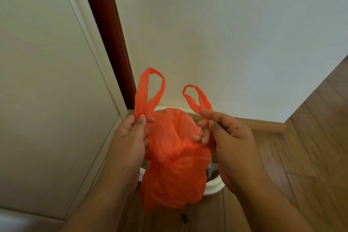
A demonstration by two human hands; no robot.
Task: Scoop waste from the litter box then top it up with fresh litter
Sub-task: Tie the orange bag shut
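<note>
An orange plastic bag [173, 165] hangs in front of me, its two handle loops standing up. My left hand [130, 137] pinches the left loop at its base. My right hand [226, 137] pinches the right loop between thumb and fingers. Behind and under the bag stands a white litter box [214, 187] on the floor against the wall; the bag and my hands hide most of it. A little grey litter shows by its right rim. No scoop is in view.
A white wall [226, 34] rises straight ahead, with a wooden skirting board [263, 124] at its foot. A white door panel [47, 81] and a dark red door frame [105, 24] stand to the left. Wooden floor [310, 147] stretches to the right.
</note>
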